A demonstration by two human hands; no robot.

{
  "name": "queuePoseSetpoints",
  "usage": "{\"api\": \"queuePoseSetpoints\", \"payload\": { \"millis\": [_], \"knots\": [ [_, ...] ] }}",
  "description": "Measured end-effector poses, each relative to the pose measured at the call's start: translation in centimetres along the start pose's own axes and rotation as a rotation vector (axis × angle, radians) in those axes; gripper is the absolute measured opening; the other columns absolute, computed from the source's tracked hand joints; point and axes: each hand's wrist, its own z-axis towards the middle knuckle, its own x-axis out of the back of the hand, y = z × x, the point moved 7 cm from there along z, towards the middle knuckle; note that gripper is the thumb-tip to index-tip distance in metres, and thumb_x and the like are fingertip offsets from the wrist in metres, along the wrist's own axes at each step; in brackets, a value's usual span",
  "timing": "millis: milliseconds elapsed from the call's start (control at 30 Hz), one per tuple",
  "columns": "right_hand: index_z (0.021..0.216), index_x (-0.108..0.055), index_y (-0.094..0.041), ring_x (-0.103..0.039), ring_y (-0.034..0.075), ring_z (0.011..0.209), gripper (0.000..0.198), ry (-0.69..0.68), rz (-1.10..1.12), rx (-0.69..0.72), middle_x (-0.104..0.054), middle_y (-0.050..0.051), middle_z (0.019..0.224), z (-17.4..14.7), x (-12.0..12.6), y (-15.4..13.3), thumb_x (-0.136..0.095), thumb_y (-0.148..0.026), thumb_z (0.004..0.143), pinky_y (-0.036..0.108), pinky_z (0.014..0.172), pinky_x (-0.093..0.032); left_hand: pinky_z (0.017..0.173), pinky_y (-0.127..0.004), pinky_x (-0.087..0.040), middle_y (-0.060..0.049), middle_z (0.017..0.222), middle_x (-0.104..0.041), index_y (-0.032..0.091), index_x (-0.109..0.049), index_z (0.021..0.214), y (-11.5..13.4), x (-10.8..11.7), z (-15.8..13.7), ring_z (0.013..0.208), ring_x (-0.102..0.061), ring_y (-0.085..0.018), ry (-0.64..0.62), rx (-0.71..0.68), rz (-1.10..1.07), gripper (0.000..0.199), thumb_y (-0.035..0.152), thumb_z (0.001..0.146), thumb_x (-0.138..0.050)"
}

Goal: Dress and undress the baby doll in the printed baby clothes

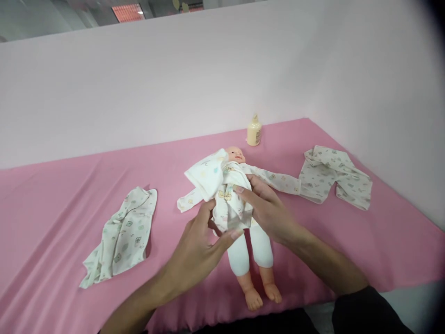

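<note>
Held fabric: the white fabric [231,204] with small printed figures is lying bunched over the doll's belly, its lower edge hanging over the top of the legs.
Left hand: the left hand [198,250] is gripping the fabric at its left side and lower edge, the thumb reaching along the hem; some fingers are hiding underneath.
Right hand: the right hand [269,208] is pinching the fabric's right side, thumb on top and fingers behind.
Doll: the doll [259,236] is lying on its back, head away from the person and bare feet pointing nearer; it is wearing white trousers [238,255] and printed sleeves [278,180], one stretching out to each side.
Folded-looking cloth: a white cloth [205,175] is resting over one shoulder, partly covering the head.
Bottle: a pale yellow pump bottle [254,132] is standing beyond the head.
Side garments: a printed garment [127,236] is lying crumpled at left; another printed piece [335,176] is spreading at right, meeting the sleeve's cuff.
Surface: a pink sheet [62,222] is lying beneath everything, white walls [156,93] rising behind.
</note>
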Motion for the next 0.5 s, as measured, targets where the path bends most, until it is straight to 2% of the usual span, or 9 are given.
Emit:
{"api": "queuePoseSetpoints", "payload": {
  "millis": [100,167,267,333,367,433,500],
  "knots": [
    [0.109,-0.053,-0.025,-0.057,0.015,0.08,0.022,-0.01,-0.097,0.064,-0.06,0.001,0.092,-0.8,-0.4,-0.3,-0.056,-0.04,0.093,0.029,0.07,-0.048,0.07,-0.027,-0.048,-0.003,0.098,-0.065,0.025,-0.054,0.127,0.6,0.9,0.0,0.084,-0.06,-0.017,0.12,-0.026,0.053,0.038,0.039,0.092,-0.053],
    [0.116,-0.049,-0.026,-0.058,0.017,0.086,0.029,0.034,-0.247,0.136,-0.06,0.002,0.097,-1.3,0.1,-0.4,-0.059,-0.039,0.092,0.033,0.076,-0.049,0.066,-0.025,-0.045,-0.001,0.089,-0.063,0.025,-0.056,0.124,1.2,2.5,0.1,0.079,-0.058,-0.015,0.17,-0.122,0.173,0.032,0.031,0.094,-0.047],
    [0.12,-0.048,-0.027,-0.056,0.02,0.096,0.039,0.243,-0.606,0.35,-0.057,0.004,0.104,-2.1,1.4,-2.0,-0.066,-0.037,0.087,0.039,0.087,-0.048,0.065,-0.024,-0.042,0.001,0.084,-0.061,0.026,-0.058,0.12,3.3,4.7,-0.1,0.071,-0.054,-0.013,0.195,-0.302,0.33,0.031,0.022,0.093,-0.043],
    [0.121,-0.05,-0.027,-0.053,0.023,0.109,0.043,0.308,-0.804,0.544,-0.053,0.008,0.116,-2.8,0.9,-4.0,-0.069,-0.034,0.084,0.043,0.096,-0.045,0.063,-0.024,-0.042,0.001,0.083,-0.061,0.025,-0.059,0.119,4.8,5.6,-0.4,0.067,-0.053,-0.012,0.154,-0.382,0.388,0.031,0.02,0.093,-0.043],
    [0.122,-0.05,-0.027,-0.05,0.025,0.116,0.044,0.281,-0.869,0.626,-0.051,0.009,0.123,-3.0,0.1,-5.0,-0.069,-0.033,0.083,0.045,0.099,-0.043,0.063,-0.023,-0.042,0.0,0.084,-0.062,0.025,-0.059,0.119,5.5,5.8,-0.4,0.067,-0.053,-0.012,0.115,-0.401,0.404,0.031,0.02,0.093,-0.042],
    [0.123,-0.052,-0.027,-0.05,0.026,0.121,0.043,0.115,-0.936,0.71,-0.052,0.009,0.127,-3.0,-1.9,-6.7,-0.069,-0.032,0.084,0.044,0.1,-0.043,0.062,-0.023,-0.043,-0.001,0.087,-0.064,0.025,-0.06,0.121,6.6,6.2,-0.3,0.069,-0.055,-0.013,0.039,-0.395,0.403,0.034,0.022,0.092,-0.042],
    [0.118,-0.056,-0.027,-0.056,0.024,0.112,0.033,-0.094,-0.956,0.657,-0.06,0.007,0.119,-2.5,-3.9,-7.6,-0.065,-0.03,0.086,0.04,0.094,-0.046,0.061,-0.023,-0.044,-0.002,0.094,-0.067,0.026,-0.06,0.123,7.3,6.9,-0.2,0.072,-0.058,-0.014,0.015,-0.372,0.368,0.036,0.023,0.09,-0.045]
  ]
}}
